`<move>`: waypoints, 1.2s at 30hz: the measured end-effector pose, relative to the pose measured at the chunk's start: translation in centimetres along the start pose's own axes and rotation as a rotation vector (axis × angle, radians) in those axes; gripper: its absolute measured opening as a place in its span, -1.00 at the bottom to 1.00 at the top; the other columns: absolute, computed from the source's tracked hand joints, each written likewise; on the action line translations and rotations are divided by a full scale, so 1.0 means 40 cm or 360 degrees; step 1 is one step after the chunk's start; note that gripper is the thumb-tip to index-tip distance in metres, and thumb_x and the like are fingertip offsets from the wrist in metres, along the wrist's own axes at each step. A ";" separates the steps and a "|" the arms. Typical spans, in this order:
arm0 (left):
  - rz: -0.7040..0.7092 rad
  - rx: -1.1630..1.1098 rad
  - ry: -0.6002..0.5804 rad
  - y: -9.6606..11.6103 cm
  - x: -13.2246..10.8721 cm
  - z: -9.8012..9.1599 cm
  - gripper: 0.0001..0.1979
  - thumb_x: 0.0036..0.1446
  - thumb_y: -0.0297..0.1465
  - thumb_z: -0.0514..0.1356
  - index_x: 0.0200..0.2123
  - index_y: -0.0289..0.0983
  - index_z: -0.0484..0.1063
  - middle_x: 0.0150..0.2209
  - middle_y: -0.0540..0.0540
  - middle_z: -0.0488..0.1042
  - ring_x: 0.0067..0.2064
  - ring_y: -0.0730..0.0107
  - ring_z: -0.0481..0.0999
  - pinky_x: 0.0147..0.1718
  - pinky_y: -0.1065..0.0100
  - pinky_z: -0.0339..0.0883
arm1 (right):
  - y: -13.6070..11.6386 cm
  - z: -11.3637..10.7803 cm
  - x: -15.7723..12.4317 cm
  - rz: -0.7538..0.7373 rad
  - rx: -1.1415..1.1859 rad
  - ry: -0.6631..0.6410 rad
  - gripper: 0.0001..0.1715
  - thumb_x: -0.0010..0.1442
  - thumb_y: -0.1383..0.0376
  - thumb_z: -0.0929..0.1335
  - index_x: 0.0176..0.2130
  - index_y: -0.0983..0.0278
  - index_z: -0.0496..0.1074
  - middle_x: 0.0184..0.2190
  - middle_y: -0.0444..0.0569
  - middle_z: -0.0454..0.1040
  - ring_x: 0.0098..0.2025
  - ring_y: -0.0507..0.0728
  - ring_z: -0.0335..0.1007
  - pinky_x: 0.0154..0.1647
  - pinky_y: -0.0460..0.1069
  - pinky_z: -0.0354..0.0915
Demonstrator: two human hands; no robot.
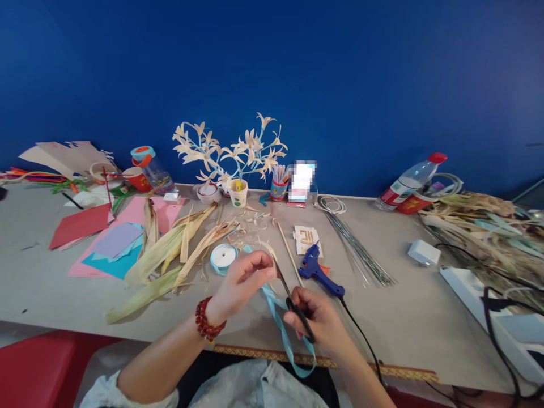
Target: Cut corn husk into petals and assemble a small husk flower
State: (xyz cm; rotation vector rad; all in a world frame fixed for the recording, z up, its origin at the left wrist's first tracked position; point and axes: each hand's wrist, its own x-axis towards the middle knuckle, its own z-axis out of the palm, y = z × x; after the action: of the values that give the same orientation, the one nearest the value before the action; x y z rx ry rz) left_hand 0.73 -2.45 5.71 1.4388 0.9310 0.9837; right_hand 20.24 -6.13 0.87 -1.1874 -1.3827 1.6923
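Left hand [242, 283]: held over the near part of the table [408, 323]. Thumb and forefinger are pinched together on the upper end of a light blue ribbon [278, 323]. A thin pale husk strip [268, 249] is seen curving up from the same pinch. A red bead bracelet [206, 323] is worn on the wrist.

Right hand [321, 320]: just beside the left, nearer the table edge. Fingers are closed through the black handles of the scissors [297, 309]. The blades are angled up and left, with the tips close to the left fingertips. Whether the blades are parted cannot be told.

Ribbon: it is run from the pinch down past the scissors and is looped over the table edge toward the lap.

Surroundings: a ribbon spool [224, 256] is lying flat just beyond the left hand. Corn husks [170, 255] are spread to its left, with coloured paper sheets [114, 243] further left. A blue glue gun [317, 269] is laid just beyond the right hand, its black cord trailing off the edge. A bundle of wires [361, 255] is fanned out to its right. Husk flowers [232, 150] are stood in a cup at the blue wall.
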 end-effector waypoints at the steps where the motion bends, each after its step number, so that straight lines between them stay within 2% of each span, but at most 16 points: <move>1: 0.0014 0.0032 0.0049 0.001 -0.001 0.001 -0.81 0.21 -0.31 0.12 -0.36 -0.30 0.42 -0.40 -0.04 0.41 -0.36 0.43 0.35 -0.35 0.42 0.20 | 0.003 0.002 0.000 -0.0010 -0.0007 -0.0001 -0.36 -0.09 -0.12 0.48 -0.52 0.20 0.08 -0.68 -0.30 0.12 -0.67 -0.07 0.03 -0.64 -0.13 -0.01; 4: 0.0053 0.0111 0.0147 -0.001 -0.002 0.005 -0.77 0.22 -0.27 0.11 -0.36 -0.29 0.44 -0.40 -0.05 0.42 -0.35 0.41 0.36 -0.34 0.42 0.22 | 0.010 0.005 0.000 -0.0053 -0.0068 0.0026 -0.38 -0.06 -0.10 0.47 -0.52 0.20 0.08 -0.68 -0.29 0.11 -0.66 -0.06 0.01 -0.64 -0.12 -0.02; 10: 0.0057 0.0141 0.0186 -0.010 -0.006 0.011 -0.76 0.23 -0.27 0.09 -0.38 -0.28 0.42 -0.38 -0.08 0.45 -0.34 0.39 0.37 -0.33 0.41 0.24 | 0.006 0.010 -0.004 -0.0036 -0.0115 0.0049 -0.37 -0.07 -0.13 0.46 -0.53 0.20 0.08 -0.69 -0.28 0.13 -0.65 -0.05 0.00 -0.64 -0.12 -0.05; 19: 0.0052 0.0097 0.0129 -0.010 -0.008 0.010 -0.78 0.23 -0.30 0.10 -0.39 -0.28 0.40 -0.44 -0.04 0.43 -0.38 0.42 0.37 -0.35 0.43 0.23 | 0.000 0.007 -0.011 -0.0031 -0.0085 -0.0015 -0.38 -0.08 -0.10 0.48 -0.52 0.21 0.09 -0.65 -0.28 0.13 -0.64 -0.06 0.03 -0.64 -0.13 -0.06; 36: 0.0056 0.0059 0.0095 -0.014 -0.005 0.008 -0.79 0.23 -0.33 0.11 -0.40 -0.30 0.40 -0.44 -0.03 0.43 -0.37 0.44 0.38 -0.33 0.43 0.23 | -0.001 0.009 -0.009 0.0036 0.0046 -0.0022 -0.34 -0.11 -0.14 0.48 -0.53 0.21 0.08 -0.71 -0.31 0.15 -0.69 -0.08 0.03 -0.67 -0.15 -0.03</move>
State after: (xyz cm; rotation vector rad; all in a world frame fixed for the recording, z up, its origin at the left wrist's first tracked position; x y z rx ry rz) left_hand 0.93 -2.70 5.12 1.4675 0.9748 1.0453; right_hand 20.05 -6.59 1.03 -1.1812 -1.3536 1.7337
